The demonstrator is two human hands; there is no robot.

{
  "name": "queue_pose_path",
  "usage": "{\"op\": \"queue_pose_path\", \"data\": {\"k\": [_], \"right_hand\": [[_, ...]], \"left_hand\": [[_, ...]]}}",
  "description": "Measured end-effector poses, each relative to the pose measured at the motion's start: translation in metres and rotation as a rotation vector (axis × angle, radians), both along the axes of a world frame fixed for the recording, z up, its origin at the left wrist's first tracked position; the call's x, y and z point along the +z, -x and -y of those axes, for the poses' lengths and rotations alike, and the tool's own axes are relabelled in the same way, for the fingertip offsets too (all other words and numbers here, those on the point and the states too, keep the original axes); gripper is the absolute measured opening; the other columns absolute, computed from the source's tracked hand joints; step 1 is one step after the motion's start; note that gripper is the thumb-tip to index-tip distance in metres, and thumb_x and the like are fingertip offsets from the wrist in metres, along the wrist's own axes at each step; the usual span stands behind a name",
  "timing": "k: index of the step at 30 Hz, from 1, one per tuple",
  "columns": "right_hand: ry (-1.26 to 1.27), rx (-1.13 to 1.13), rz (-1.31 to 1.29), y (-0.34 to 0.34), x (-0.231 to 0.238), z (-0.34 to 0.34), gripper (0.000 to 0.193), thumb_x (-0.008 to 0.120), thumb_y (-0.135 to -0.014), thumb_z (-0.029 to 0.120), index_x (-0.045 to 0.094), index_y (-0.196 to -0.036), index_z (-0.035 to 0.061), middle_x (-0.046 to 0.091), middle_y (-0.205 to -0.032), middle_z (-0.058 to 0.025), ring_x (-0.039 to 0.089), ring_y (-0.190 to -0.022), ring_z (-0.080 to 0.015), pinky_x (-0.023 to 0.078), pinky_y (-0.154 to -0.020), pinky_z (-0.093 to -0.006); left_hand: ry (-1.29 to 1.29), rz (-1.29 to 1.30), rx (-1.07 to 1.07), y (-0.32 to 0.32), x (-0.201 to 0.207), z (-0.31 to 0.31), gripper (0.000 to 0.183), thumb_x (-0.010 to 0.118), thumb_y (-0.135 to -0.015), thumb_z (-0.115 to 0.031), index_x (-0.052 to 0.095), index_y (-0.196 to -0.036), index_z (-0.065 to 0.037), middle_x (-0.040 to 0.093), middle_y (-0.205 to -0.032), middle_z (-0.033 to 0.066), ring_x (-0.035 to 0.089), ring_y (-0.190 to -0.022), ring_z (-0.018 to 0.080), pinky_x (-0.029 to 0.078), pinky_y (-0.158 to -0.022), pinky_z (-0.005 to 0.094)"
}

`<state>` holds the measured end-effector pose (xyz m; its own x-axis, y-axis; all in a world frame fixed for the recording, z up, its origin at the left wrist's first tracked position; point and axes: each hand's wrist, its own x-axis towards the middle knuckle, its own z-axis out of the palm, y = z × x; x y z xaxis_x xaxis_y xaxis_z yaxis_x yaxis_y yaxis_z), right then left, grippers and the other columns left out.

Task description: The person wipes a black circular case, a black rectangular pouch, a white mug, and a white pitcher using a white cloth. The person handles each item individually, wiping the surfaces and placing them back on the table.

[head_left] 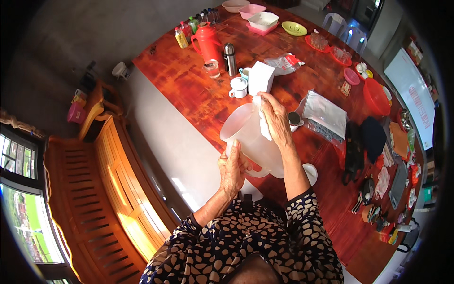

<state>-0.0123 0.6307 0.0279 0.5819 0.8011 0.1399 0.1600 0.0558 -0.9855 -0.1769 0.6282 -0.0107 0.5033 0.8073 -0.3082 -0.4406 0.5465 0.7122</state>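
Observation:
A large translucent plastic pitcher [273, 154] is tilted in front of my chest, above the near edge of the red-brown table. My left hand [231, 171] grips it on the left side, thumb up near the rim. A crumpled white tissue or cloth [265, 127] is pinched in my right hand [276, 117] and lies against the pitcher's upper right side. Just beyond stand a white box [260, 78] and a white lidded mug [239, 87]. To the right of my right wrist are a dark-topped cup [294, 119] and a round white lid [310, 174].
On the table [177, 78], a red thermos jug [206, 42], steel flask [230, 59], glass [212, 69] and bottles stand far left. Basins and a yellow-green plate [294, 28] line the far edge. Rightward lie a bagged package [325, 112] and a red basin [376, 97]. A wooden bench [90, 189] stands left.

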Motion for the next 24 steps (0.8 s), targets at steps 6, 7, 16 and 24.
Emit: {"op": "queue_pose_path", "data": {"k": [6, 7, 16, 24], "right_hand": [[-0.287, 0.027, 1.270, 0.071, 0.000, -0.004, 0.040, 0.063, -0.081, 0.011, 0.057, -0.120, 0.0108, 0.052, -0.128, -0.0102, 0.046, -0.122, -0.0311, 0.040, -0.099, -0.0440], [-0.276, 0.051, 1.279, 0.078, 0.001, -0.002, 0.041, 0.063, -0.080, 0.011, 0.057, -0.121, 0.0113, 0.051, -0.128, -0.0097, 0.045, -0.124, -0.0306, 0.039, -0.099, -0.0446], [-0.204, -0.089, 0.634, 0.065, 0.015, -0.029, 0.038, 0.053, -0.083, 0.001, 0.054, -0.121, 0.0062, 0.055, -0.120, -0.0137, 0.054, -0.112, -0.0332, 0.044, -0.094, -0.0404], [0.313, -0.061, 0.348, 0.011, -0.025, 0.000, 0.034, 0.039, -0.095, 0.019, 0.054, -0.122, 0.0047, 0.062, -0.104, -0.0182, 0.060, -0.095, -0.0314, 0.046, -0.083, -0.0384]], "left_hand": [[0.023, 0.062, 0.060, 0.018, 0.003, -0.029, 0.032, 0.059, -0.093, -0.036, 0.048, -0.075, -0.012, 0.034, -0.054, -0.0055, 0.030, -0.043, 0.0072, 0.035, -0.045, 0.0266], [0.043, 0.030, 0.095, 0.020, 0.004, -0.033, 0.031, 0.059, -0.093, -0.036, 0.048, -0.076, -0.012, 0.035, -0.054, -0.0056, 0.029, -0.044, 0.0072, 0.034, -0.044, 0.0264], [0.044, 0.040, 0.029, 0.039, 0.019, -0.050, 0.034, 0.063, -0.090, -0.034, 0.044, -0.067, -0.017, 0.027, -0.051, -0.0075, 0.024, -0.043, 0.0075, 0.030, -0.046, 0.0280], [-0.014, 0.125, 0.191, 0.043, 0.015, -0.071, 0.034, 0.067, -0.087, -0.034, 0.046, -0.070, -0.014, 0.029, -0.049, -0.0065, 0.026, -0.042, 0.0076, 0.033, -0.046, 0.0286]]}}
